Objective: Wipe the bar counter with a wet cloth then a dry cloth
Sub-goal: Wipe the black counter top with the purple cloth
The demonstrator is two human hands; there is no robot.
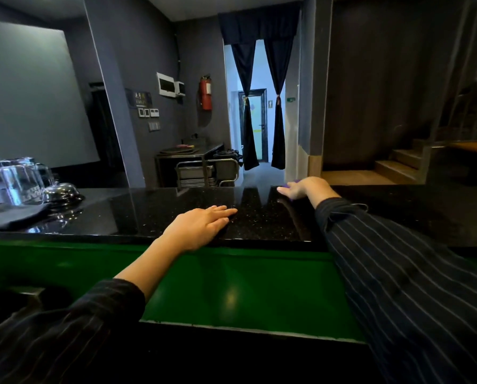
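From the head camera, I see my left hand [201,227] lying flat on the black, speckled, polished stone bar counter [159,214], near its front edge. The fingers are straight and together, and it holds nothing; I think it is only bracing me.

My right hand [304,189] is stretched out to the counter's far edge, palm down, fingers fairly straight. It presses on a small purple cloth [287,186], which is almost wholly covered. Only a sliver of purple shows by my fingertips, so I can't tell whether it is wet or dry.

At the left end of the counter lies a folded dark grey cloth [13,216], untouched. Just behind it are clear drinking glasses [21,178] and a shiny chrome dome bell [62,192]. Below the counter is a glossy green front panel [231,286].

I judge that I am on the first pass, with the purple cloth as the wet one and the grey one waiting as the dry one, though nothing here proves that. The stone shines everywhere, so I cannot pick out a wiped part from an unwiped one. The stretch around the glasses and bell looks yet to be done, and the whole dry pass remains.
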